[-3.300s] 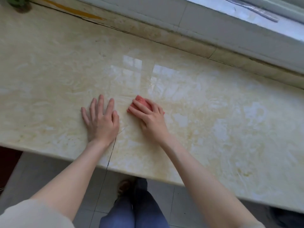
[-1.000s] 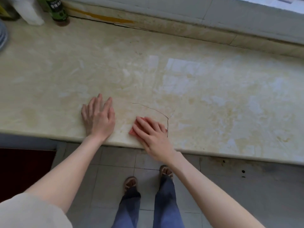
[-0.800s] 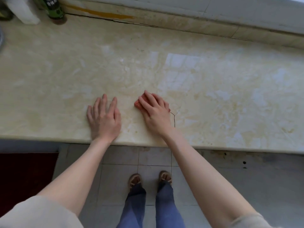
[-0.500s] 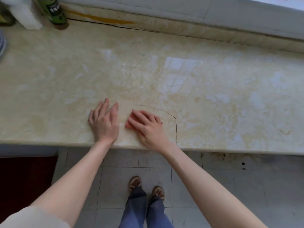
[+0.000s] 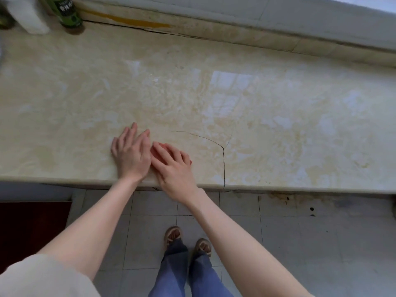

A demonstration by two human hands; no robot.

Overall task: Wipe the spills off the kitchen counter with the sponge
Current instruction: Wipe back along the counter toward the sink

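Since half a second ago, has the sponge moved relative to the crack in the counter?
Cannot tell. The sponge lies left of the crack, as before, under the right hand.

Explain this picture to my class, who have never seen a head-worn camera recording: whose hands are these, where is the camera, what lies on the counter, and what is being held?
There is no machine here: a person is working with two bare hands. The single picture comes from a wide-angle camera worn on the person's head, looking forward and down, which is why the forearms, trouser legs and sandals show at the bottom.

The surface is a pale marble-like kitchen counter with a thin dark crack running to its front edge. At the far left corner stand a green bottle and a white container.

The left hand lies flat on the counter, holding nothing. The right hand presses flat on a red sponge, mostly hidden beneath the fingers, near the front edge.
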